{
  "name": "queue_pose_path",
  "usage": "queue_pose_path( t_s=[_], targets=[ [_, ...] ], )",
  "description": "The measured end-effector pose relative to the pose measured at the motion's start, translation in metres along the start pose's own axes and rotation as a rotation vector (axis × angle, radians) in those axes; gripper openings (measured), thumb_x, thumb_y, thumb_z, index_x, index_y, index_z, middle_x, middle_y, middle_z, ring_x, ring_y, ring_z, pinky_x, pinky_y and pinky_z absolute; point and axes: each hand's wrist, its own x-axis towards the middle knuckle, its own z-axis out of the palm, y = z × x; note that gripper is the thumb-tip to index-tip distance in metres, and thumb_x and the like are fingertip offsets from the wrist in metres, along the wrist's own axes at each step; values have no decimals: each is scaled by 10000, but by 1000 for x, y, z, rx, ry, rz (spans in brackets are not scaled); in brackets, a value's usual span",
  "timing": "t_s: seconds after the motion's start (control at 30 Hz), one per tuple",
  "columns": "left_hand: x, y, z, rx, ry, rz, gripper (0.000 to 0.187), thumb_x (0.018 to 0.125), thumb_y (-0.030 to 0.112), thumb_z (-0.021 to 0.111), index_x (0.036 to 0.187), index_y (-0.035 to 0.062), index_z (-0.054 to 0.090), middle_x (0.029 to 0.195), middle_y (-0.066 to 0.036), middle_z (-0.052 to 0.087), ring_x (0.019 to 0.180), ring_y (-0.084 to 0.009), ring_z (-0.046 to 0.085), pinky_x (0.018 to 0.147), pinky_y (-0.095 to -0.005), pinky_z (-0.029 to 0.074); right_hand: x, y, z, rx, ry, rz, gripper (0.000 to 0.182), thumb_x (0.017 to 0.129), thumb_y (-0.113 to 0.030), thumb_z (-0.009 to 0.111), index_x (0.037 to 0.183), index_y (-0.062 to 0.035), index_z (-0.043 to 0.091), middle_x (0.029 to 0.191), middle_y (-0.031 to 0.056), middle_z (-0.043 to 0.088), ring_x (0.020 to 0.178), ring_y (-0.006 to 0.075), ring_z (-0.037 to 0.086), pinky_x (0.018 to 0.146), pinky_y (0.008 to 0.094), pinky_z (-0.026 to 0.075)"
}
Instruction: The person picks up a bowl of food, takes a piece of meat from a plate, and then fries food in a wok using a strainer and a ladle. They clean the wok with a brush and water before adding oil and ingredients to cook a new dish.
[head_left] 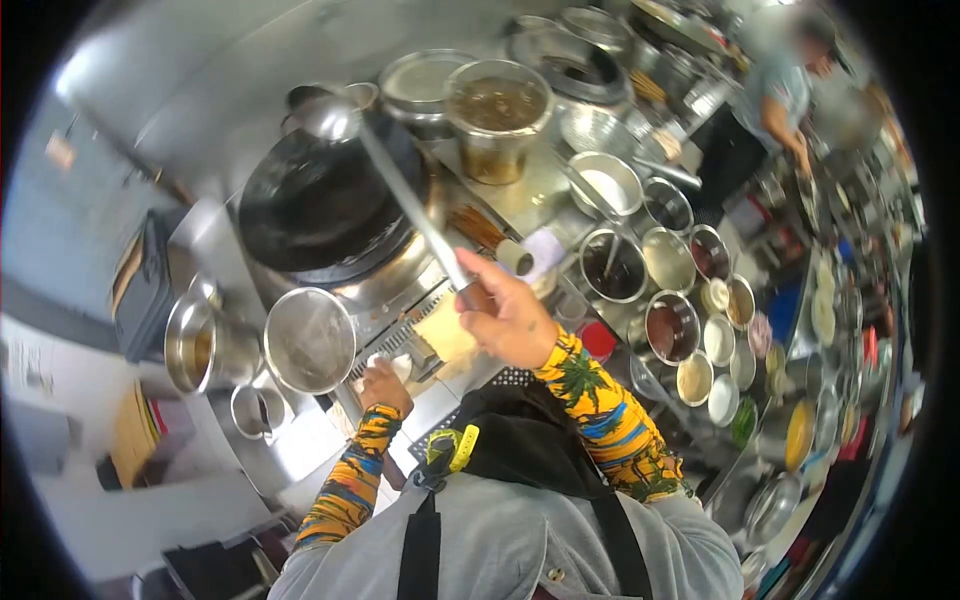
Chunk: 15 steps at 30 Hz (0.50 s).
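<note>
My right hand (508, 318) is wrapped round the handle of a long metal ladle (405, 195). Its bowl reaches over the far side of a large black wok (325, 205) on the stove. Low at the stove's front edge, my left hand (382, 388) is closed on what looks like a white cloth (400, 367), its fingertips partly hidden. Just beyond that hand is a round mesh strainer (310, 340). A yellowish folded cloth (447, 330) hangs at the stove front between my hands.
A tall pot of brown liquid (498, 105) stands behind the wok, beside a lidded pot (425, 80). On the right, several bowls of sauces and ingredients crowd the counter, including a dark sauce pot (613, 265). A steel pot (205, 345) sits left. Another person (780, 95) stands at far right.
</note>
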Motion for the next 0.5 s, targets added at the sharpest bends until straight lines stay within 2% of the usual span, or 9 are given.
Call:
queue_pose_path(
  t_s=[0.07, 0.13, 0.2, 0.23, 0.3, 0.33, 0.4, 0.47, 0.5],
  targets=[
    [-1, -1, 3, -9, 56, -22, 840, 771, 199, 606, 1436, -48, 156, 1343, -287, 394, 1173, -403, 507, 954, -423, 464, 9, -5, -5, -72, 22, 38, 704, 823, 40, 566, 1457, -14, 266, 761, -25, 445, 737, 64, 485, 686, 243, 443],
    [-2, -1, 16, -27, 100, -35, 842, 774, 198, 602, 1439, -47, 148, 1359, -289, 371, 1189, -405, 496, 946, -424, 469, 17, 2, -5, -154, 1, -3, 708, 829, 34, 562, 1464, -48, 261, 814, -13, 504, 693, 70, 483, 631, 240, 432],
    [-23, -8, 8, -84, 155, -67, 823, 764, 243, 637, 1419, -35, 223, 1363, -287, 385, 1200, -402, 486, 948, -431, 466, 28, 39, -18, -240, -23, -77, 729, 843, 21, 557, 1484, -114, 238, 872, 7, 538, 614, 56, 461, 546, 212, 413],
    [-31, -10, -4, -97, 197, -47, 815, 759, 266, 654, 1409, -29, 261, 1364, -286, 392, 1206, -401, 481, 949, -434, 464, 33, 51, -23, -569, -9, -66, 710, 845, 12, 565, 1475, -130, 269, 841, -3, 537, 641, 45, 422, 587, 204, 403],
    [-16, -5, -4, -94, 339, 121, 796, 762, 312, 662, 1394, -25, 315, 1373, -283, 402, 1220, -403, 470, 978, -446, 436, 50, 61, -24, -1125, -53, -37, 589, 843, -30, 523, 1410, -115, 391, 881, 99, 618, 738, 232, 569, 675, 378, 488],
    [-9, -10, 12, -82, 420, 251, 786, 771, 336, 653, 1389, -27, 330, 1379, -280, 405, 1228, -405, 463, 1006, -455, 410, 53, 68, -25, -1156, -30, -67, 564, 840, -42, 525, 1386, -113, 409, 887, 104, 617, 757, 240, 570, 685, 383, 486],
    [-21, 11, -11, -328, 376, 362, 683, 802, 311, 621, 1341, -53, 412, 1292, -304, 486, 1170, -441, 494, 1015, -462, 385, 50, 70, -19, -1079, 55, -162, 515, 832, -65, 530, 1338, -108, 445, 898, 114, 614, 795, 258, 572, 703, 393, 484],
    [-24, 38, -25, -531, 329, 728, 595, 807, 257, 627, 1281, -70, 477, 1166, -298, 571, 1034, -435, 573, 911, -448, 459, 31, 58, -19, -1003, 183, -287, 469, 825, -88, 534, 1290, -104, 482, 909, 124, 611, 833, 276, 574, 722, 403, 481],
    [-23, 55, -27, -546, 258, 777, 564, 812, 252, 628, 1254, -72, 496, 1132, -289, 586, 988, -417, 594, 858, -433, 484, 22, 52, -18, -981, 234, -347, 447, 821, -99, 536, 1266, -102, 500, 915, 129, 609, 852, 285, 575, 731, 407, 479]
  ],
)
